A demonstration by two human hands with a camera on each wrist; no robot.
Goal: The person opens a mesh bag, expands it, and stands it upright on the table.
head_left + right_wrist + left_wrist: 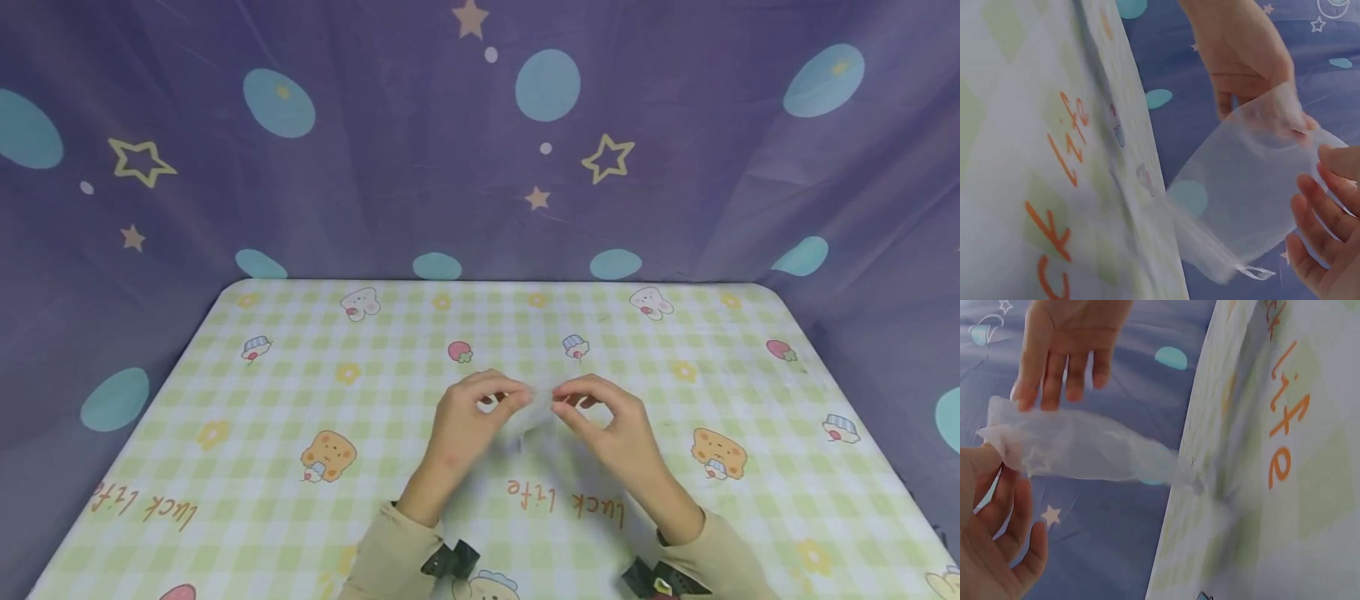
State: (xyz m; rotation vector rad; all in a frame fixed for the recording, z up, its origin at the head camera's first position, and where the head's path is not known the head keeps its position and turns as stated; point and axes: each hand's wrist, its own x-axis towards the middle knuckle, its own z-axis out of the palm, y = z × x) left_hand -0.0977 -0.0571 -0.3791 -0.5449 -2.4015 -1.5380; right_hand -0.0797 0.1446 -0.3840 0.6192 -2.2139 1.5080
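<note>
- head view: the left hand (465,429) and the right hand (618,429) are raised above the checked tablecloth (405,400), near each other with a small gap between their fingertips, each with thumb and forefinger brought together in a pinch.
- head view: a translucent plastic bag (535,414), barely visible, hangs between and below those fingertips; holding it up off the cloth probably lets the thin film hang free.
- head view: the beige sleeves (393,554) end at the wrists, so the fingers are uncovered; black wrist mounts (450,560) sit near the cuffs, likely placed there to look along the hands.
- left wrist view: the left hand's thumb and forefinger pinch the rim of the bag, its other fingers loosely bent away, perhaps because so light a film needs only two fingertips. the right hand's fingertips are at the opposite edge, and the bag narrows toward the tabletop; whether its tip touches the cloth is too blurred to tell.
- right wrist view: the bag looks broad and flat, its upper edge between both hands; gripping opposite sides seems meant to spread the mouth. the right hand's thumb and forefinger are at the near edge, their exact contact hard to see. a narrow strip ends in a small loop (1257,272) at a lower corner, held by neither hand.
</note>
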